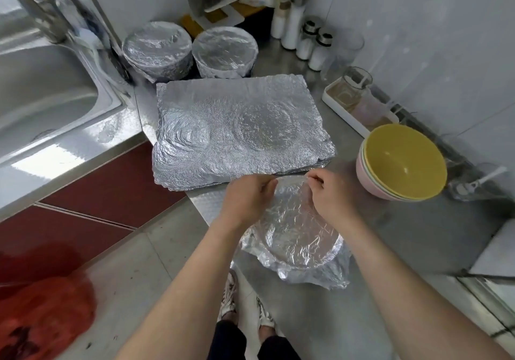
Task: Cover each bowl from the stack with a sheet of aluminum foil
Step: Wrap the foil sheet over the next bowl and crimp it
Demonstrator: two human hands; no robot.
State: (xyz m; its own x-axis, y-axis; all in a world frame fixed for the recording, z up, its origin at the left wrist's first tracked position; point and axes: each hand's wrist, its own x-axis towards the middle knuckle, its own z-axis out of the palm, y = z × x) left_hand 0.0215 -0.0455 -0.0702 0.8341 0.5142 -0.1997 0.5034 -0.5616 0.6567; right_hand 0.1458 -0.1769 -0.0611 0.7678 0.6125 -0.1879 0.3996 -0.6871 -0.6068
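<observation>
At the left lies the stainless steel sink; right of it, two round foil-wrapped bowls stand far, behind flat crinkled aluminium foil sheets. Near, the left hand curls its fingers over the far rim of the foil-draped round bowl, the right hand pinches that bowl's foil; the stack of yellow and pink bowls stands just right

crinkled shiny foil; brushed steel counter; glossy bowls

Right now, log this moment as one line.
step: foil over front bowl | left hand: grips foil | right hand: pinches foil | done: two wrapped bowls | pending: bowl stack
</observation>
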